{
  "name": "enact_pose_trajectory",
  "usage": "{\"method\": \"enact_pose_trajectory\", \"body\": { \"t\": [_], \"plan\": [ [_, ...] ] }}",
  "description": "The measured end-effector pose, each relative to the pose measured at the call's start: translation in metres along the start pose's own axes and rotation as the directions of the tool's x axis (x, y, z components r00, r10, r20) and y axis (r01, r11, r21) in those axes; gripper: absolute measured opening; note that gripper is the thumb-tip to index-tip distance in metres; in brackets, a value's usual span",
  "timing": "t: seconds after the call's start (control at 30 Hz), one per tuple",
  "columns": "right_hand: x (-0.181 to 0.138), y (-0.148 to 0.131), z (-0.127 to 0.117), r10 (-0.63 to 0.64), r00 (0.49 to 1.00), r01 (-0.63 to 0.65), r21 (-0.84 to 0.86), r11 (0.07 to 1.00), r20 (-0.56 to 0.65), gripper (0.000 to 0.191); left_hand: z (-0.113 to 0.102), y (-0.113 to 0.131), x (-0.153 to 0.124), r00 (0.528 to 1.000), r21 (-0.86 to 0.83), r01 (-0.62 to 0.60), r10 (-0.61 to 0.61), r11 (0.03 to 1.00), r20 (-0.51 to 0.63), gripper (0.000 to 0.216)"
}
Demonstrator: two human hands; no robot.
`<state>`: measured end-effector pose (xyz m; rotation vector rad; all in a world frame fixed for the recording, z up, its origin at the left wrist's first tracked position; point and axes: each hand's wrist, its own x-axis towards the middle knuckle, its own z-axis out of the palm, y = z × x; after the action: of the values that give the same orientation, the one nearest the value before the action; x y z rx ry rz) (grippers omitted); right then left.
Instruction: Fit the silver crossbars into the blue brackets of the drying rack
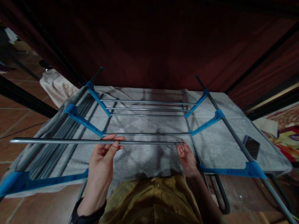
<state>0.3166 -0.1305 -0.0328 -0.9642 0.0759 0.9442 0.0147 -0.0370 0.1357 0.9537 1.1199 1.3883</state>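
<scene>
Left hand (104, 154): palm up, fingers curled around metal rod (58, 141). Right hand (187, 155), three o'clock: loosely cupped, fingertips touching rod's end, grip unclear.

Open room is left over the middle of the grey cloth (144, 155), nearer than the loose rod (70, 141). Beyond it, passage is barred by four fitted rods (149, 109) between blue brackets (86, 123). The cloth's left edge is taken by a rod bundle (46, 155); a phone (252, 146) lies near its right edge.
</scene>
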Motion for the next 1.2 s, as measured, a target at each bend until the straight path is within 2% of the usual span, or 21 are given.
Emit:
{"method": "enact_pose_trajectory", "body": {
  "t": [0.5, 0.9, 1.2],
  "plan": [
    [-0.005, 0.01, 0.004, 0.041, 0.997, -0.041, 0.0, 0.999, -0.061, 0.015, 0.007, -0.013, -0.009, 0.995, 0.066, -0.015, 0.009, 0.998, 0.095, 0.033],
    [-0.02, 0.018, 0.014, 0.083, 0.997, -0.083, -0.094, 0.992, -0.003, 0.033, 0.013, -0.023, -0.018, 0.99, 0.117, -0.015, -0.002, 0.993, 0.144, 0.032],
    [-0.028, 0.025, 0.016, 0.142, 0.99, -0.138, -0.122, 0.983, 0.026, 0.033, 0.013, -0.027, -0.02, 0.985, 0.156, 0.009, -0.036, 0.988, 0.171, 0.035]
  ]
}}
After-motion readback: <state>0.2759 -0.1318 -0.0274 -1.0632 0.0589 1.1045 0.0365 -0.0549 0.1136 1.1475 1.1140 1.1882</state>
